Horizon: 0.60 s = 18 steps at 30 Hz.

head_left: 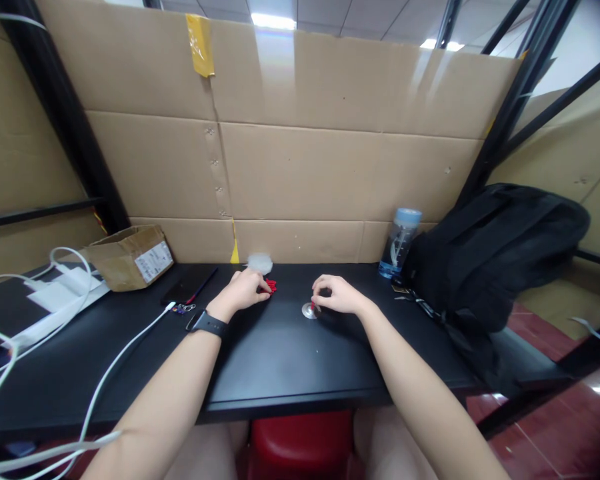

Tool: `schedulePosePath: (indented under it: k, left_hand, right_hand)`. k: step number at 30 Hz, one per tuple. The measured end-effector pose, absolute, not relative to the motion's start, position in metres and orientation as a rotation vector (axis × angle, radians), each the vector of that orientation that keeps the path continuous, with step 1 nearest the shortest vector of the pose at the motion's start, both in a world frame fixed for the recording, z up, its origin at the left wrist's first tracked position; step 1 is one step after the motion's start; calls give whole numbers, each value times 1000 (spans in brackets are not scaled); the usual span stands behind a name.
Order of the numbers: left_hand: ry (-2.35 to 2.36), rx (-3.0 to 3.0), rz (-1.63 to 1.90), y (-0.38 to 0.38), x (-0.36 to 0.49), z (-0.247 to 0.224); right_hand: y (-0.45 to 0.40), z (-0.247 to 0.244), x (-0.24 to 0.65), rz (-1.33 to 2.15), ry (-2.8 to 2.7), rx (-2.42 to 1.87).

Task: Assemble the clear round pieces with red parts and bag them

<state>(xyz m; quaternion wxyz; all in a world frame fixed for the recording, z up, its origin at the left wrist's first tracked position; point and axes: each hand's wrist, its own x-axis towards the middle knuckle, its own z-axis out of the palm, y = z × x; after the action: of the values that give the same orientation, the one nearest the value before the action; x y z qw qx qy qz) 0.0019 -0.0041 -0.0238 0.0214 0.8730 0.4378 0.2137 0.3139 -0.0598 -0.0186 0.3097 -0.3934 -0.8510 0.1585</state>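
Note:
My left hand (pixel 245 289), with a dark watch on its wrist, rests on the black table with its fingers curled at a small bunch of thin red pieces (pixel 271 287). The fingers touch the bunch and partly hide it; the exact kind of these pieces is too small to make out. My right hand (pixel 336 293) is closed in a pinch on one small red piece (pixel 313 305). This piece stands at a small, round, shiny clear disc (pixel 307 311) lying on the table. My fingertips cover part of the disc's right side.
Behind my left hand lies a crumpled clear plastic bag (pixel 260 263). To the left are a phone (pixel 184 288), a cardboard box (pixel 125 259), a power strip (pixel 75 303) and white cables. A water bottle (pixel 399 243) and black backpack (pixel 495 247) stand right. Cardboard panels (pixel 300 167) wall the back.

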Motion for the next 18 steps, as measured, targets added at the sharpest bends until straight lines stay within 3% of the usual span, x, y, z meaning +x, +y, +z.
schedulePosePath:
  k: [9,18]
  left_hand:
    - [1339,2731,612,-5,7,-24]
    - [1378,2776,522,-9,8,-21]
  right_hand:
    - [-29,-35,358,103,-1982,-1449]
    - [-21,-47,370,259,-1982,-1524]
